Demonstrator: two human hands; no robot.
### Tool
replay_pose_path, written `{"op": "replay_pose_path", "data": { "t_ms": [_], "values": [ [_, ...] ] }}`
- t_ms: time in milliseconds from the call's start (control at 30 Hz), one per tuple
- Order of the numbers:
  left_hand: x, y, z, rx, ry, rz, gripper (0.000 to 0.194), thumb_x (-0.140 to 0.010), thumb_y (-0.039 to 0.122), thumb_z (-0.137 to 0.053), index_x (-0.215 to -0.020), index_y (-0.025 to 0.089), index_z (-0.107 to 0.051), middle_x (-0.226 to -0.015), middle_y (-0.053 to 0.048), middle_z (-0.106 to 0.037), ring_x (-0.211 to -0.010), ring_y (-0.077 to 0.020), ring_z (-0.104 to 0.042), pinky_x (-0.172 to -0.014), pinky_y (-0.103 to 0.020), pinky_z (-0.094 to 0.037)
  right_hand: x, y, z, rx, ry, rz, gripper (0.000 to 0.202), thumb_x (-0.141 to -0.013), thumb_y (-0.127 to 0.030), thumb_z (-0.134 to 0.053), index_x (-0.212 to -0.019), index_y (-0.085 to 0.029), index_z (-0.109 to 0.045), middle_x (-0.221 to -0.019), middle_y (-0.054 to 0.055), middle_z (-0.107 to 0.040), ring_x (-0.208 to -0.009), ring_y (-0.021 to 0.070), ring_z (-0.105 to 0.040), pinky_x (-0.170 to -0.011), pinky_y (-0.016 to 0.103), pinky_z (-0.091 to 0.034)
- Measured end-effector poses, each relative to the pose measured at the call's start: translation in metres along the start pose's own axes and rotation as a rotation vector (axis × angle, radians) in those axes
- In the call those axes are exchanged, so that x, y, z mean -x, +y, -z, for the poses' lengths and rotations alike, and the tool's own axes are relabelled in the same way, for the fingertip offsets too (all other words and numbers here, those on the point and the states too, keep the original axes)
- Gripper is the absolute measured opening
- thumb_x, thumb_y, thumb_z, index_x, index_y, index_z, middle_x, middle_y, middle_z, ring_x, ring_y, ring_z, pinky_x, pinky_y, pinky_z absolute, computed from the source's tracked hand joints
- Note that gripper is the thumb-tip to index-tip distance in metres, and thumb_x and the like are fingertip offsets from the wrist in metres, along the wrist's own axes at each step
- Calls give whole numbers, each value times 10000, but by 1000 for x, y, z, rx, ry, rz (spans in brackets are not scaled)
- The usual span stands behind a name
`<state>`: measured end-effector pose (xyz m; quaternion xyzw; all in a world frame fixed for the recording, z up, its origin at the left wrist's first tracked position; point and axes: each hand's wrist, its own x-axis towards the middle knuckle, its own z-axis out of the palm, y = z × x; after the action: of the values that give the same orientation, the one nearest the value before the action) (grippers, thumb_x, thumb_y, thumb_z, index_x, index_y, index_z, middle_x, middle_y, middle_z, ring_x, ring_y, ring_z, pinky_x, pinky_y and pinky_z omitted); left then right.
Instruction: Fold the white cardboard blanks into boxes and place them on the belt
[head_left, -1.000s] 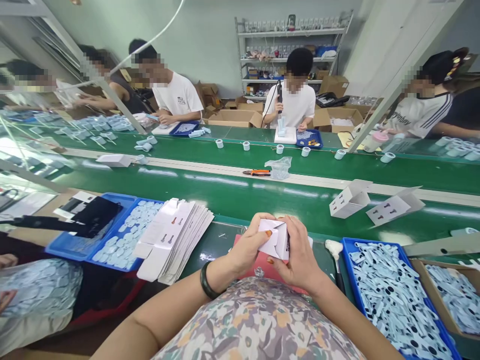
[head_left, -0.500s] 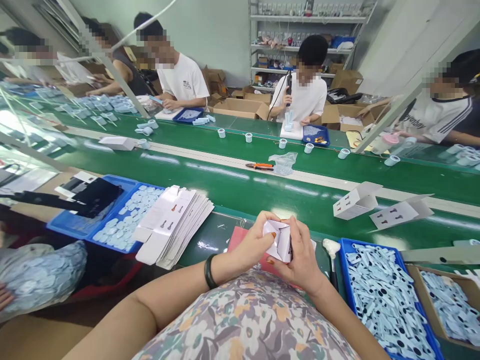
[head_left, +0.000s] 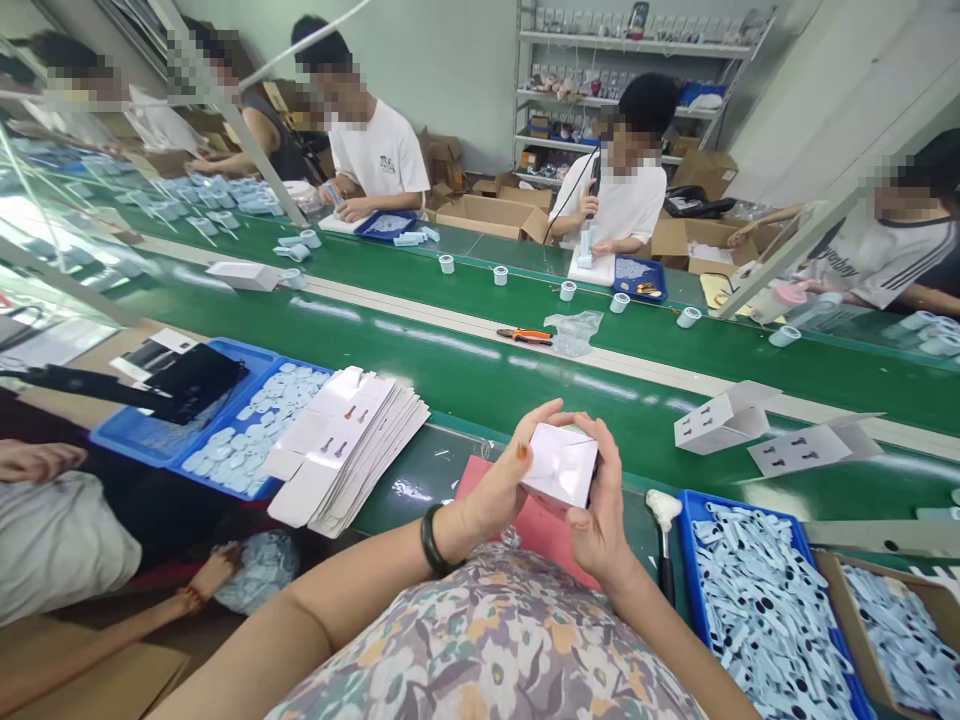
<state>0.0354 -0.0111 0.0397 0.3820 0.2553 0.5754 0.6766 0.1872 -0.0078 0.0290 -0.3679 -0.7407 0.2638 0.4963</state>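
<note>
Between my two hands is a small white cardboard box (head_left: 561,464), its end facing me with the flaps folded flat. My left hand (head_left: 504,484) grips the box's left side, thumb along the edge. Around the right side my right hand (head_left: 602,500) is closed, fingers over the far edge and thumb at the lower corner. Below the box lies a red sheet (head_left: 544,540) on the bench, partly hidden by my hands and floral top. A stack of flattened white cartons (head_left: 352,450) lies to the left.
A blue tray of light-blue parts (head_left: 772,600) and a white-headed mallet (head_left: 665,540) are at right. Two opened white boxes (head_left: 724,418) lie on the green conveyor (head_left: 450,355), with orange-handled pliers (head_left: 525,336). A co-worker's hand (head_left: 217,570) holds a bag at left; others work opposite.
The box's end flaps, partly open before, are now folded flat. My hands have shifted round its sides. At left, the co-worker's bag of parts has moved right and lower.
</note>
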Motion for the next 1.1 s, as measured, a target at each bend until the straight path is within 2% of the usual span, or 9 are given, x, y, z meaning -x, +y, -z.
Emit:
{"op": "replay_pose_path", "data": {
  "t_ms": [133, 300, 467, 567, 733, 833, 900, 1033, 1100],
  "values": [
    [2, 4, 24, -478, -82, -27, 1124, -691, 496, -942, -1614, 302, -330, -1539, -163, -493, -1325, -365, -558, -1113, -484, -450, -7, 8, 20, 101, -19, -13, 782, -1012, -758, -228, -1635, -292, -304, -1656, 160, -338, -1533, 383, -356, -1201, 683, -348],
    [-26, -1, 51, -1145, -193, -99, 1046, -668, 233, -900, -1592, 208, -412, -1444, -231, -606, -1314, -462, -559, -1165, -630, -317, 1, 20, 34, 383, -170, -49, 949, -913, -679, -649, -1671, -333, -195, -1679, 153, -327, -1539, 404, -347, -1208, 713, -324],
    [-63, -41, 59, -1108, -406, 63, 1264, -642, 382, -951, -1665, 213, -228, -1524, -270, -543, -1269, -458, -616, -1085, -594, -431, 11, 67, 24, 408, -409, -276, 1000, -896, -417, -743, -1683, -298, -138, -1552, 163, -526, -1393, 347, -544, -1123, 600, -483],
    [-72, -58, 75, -1054, -451, 124, 1153, -655, 395, -940, -1628, 271, -334, -1586, -201, -507, -1432, -429, -498, -1201, -621, -326, 30, 113, 25, 421, -483, -419, 879, -883, -306, -727, -1643, -261, -288, -1455, 165, -599, -1332, 328, -597, -1103, 550, -506],
    [-50, -57, 123, -1113, -130, 201, 741, -860, 332, -709, -1555, 247, -466, -1587, -158, -509, -1459, -326, -482, -1248, -559, -335, 60, 139, 26, 612, -618, -558, 706, -883, -325, -744, -1520, -179, -477, -1503, 231, -541, -1360, 373, -568, -1131, 582, -446],
    [-20, -50, 142, -1168, 108, 201, 616, -914, 346, -623, -1507, 223, -511, -1428, -157, -624, -1310, -297, -607, -1179, -535, -445, 45, 124, 4, 665, -678, -451, 822, -837, -425, -809, -1538, -199, -445, -1596, 227, -455, -1456, 409, -446, -1190, 656, -321],
    [-1, -47, 146, -1183, 218, 207, 576, -939, 380, -595, -1487, 220, -524, -1367, -147, -647, -1239, -284, -650, -1137, -513, -496, 24, 115, -15, 647, -785, -382, 826, -844, -385, -804, -1550, -179, -427, -1568, 226, -486, -1411, 399, -475, -1158, 619, -362],
    [27, -44, 155, -1188, 264, 262, 544, -937, 447, -605, -1441, 246, -560, -1361, -122, -656, -1149, -282, -706, -1091, -493, -554, -16, 119, -30, 689, -889, -389, 614, -953, -136, -566, -1549, -137, -422, -1360, 205, -622, -1187, 313, -601, -969, 470, -496],
    [32, -46, 166, -1187, 259, 284, 544, -919, 479, -634, -1416, 265, -577, -1337, -105, -673, -1089, -283, -731, -1073, -505, -571, -30, 130, -23, 728, -844, -426, 635, -948, -191, -612, -1549, -151, -415, -1395, 200, -590, -1200, 310, -590, -948, 448, -505]
  ]
}}
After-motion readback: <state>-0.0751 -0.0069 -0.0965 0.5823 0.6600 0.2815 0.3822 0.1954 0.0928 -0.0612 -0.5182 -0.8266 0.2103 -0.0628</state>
